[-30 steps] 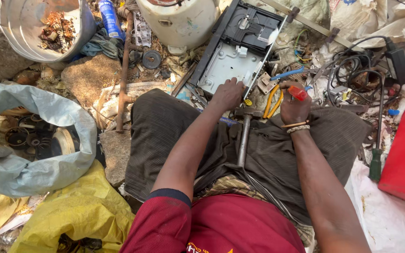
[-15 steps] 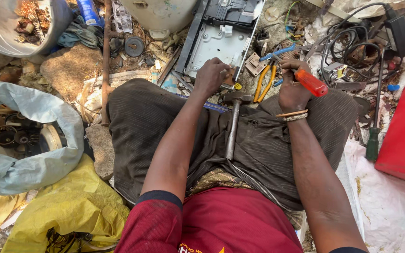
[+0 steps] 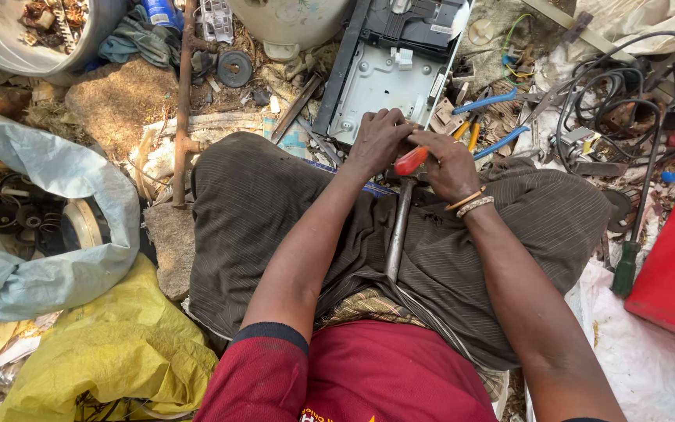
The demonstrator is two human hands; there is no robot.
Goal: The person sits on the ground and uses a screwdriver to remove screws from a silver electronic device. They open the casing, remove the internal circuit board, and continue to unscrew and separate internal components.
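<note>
While the earlier head-view frames had the right hand [image 3: 453,166] out to the side by the yellow-handled pliers [image 3: 469,134] with the red-handled screwdriver [image 3: 411,161], it has now swung inward to meet the left hand [image 3: 379,139] over the lap, just below the grey metal chassis [image 3: 388,82] on the ground. Both hands are closed: the right wraps the screwdriver handle, the left curls around something small at its tip that I cannot make out; the hammer [image 3: 397,230] lies untouched along the lap. Judgement: positioning is over and prying or unscrewing on the held piece is under way.
</note>
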